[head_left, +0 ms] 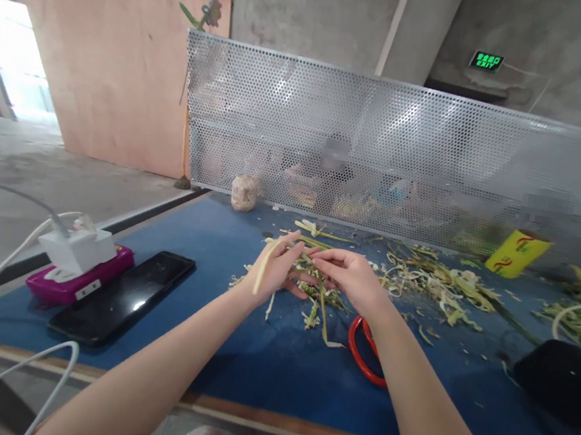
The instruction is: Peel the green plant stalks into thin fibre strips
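Observation:
My left hand (275, 269) is partly closed, and a pale plant strip (262, 270) passes over its back from between the fingers. Close beside it, my right hand (351, 275) has thumb and fingertips pinched together; whatever lies in that pinch is too small to make out. The fingertips of both hands nearly meet above a heap of green and yellowish plant scraps (311, 319). Under my right forearm, red looped handles (364, 358), probably of scissors, lie on the blue table; their blades are hidden.
A phone (124, 297) and a magenta power strip (80, 278) with white plugs lie left. More peelings (447, 286) spread right, near a yellow roll (517, 254) and a black object (568, 379). A whitish roll (244, 193) stands before the perforated metal screen (297, 114).

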The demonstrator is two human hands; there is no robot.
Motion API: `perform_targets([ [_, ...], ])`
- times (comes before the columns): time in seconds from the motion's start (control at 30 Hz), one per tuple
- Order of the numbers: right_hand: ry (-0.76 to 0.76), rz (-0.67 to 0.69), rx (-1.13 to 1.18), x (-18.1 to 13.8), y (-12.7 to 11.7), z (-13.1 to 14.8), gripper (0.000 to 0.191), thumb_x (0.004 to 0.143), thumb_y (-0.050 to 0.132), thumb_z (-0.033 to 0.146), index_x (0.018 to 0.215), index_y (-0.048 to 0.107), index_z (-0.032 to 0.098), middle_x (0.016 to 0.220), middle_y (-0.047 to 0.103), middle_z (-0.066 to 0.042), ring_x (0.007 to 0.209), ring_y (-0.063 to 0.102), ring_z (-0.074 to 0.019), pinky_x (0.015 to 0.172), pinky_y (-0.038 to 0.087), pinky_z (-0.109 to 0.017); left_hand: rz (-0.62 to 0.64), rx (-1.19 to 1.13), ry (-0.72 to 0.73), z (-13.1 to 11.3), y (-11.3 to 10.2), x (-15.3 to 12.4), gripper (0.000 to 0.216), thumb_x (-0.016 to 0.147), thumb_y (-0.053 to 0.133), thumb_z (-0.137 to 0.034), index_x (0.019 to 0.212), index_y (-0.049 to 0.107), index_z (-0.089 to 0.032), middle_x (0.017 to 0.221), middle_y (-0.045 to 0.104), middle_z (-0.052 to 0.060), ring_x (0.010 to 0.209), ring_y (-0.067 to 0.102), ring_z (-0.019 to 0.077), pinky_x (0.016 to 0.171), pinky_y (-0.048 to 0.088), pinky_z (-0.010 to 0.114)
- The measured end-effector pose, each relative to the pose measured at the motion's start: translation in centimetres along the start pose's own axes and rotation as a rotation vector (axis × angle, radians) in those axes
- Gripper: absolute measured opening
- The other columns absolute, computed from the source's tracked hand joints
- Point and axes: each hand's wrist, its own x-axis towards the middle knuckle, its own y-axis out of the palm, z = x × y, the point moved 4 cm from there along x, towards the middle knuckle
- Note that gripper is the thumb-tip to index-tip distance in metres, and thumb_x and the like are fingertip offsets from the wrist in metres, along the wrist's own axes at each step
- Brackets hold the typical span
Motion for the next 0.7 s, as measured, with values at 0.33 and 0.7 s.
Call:
perform_targets([
  [0.33, -0.049, -0.067, -0.034, 0.01, -0.67, 0.33, 0.018, 0.062, 0.067, 0.031, 0.072, 0.062, 0.017, 0.058, 0.055, 0.002, 0.045, 0.039, -0.0060, 0.044, 0.031, -0.022, 0.078, 0.075, 0.040, 0.43, 0.10, 0.40, 0.063, 0.076, 0.055, -0.028, 0.131, 0.027, -0.016, 0.105, 0.059, 0.014, 0.069, 0.065, 0.0208, 0.048, 0.053, 0.028],
  [0.7, 0.008, -0.046, 0.005, -0.24, -0.66, 0.53, 0.017, 0.067, 0.063, 0.032, 0.077, 0.064, 0.018, 0.065, 0.056, -0.001, 0.049, 0.043, -0.0074, 0.046, 0.034, -0.023, 0.018, -0.002, 0.015, 0.48, -0.21, 0.47, 0.040, 0.078, 0.051, -0.026, 0.117, 0.048, -0.015, 0.104, 0.060, 0.014, 0.064, 0.065, 0.0198, 0.049, 0.050, 0.028],
])
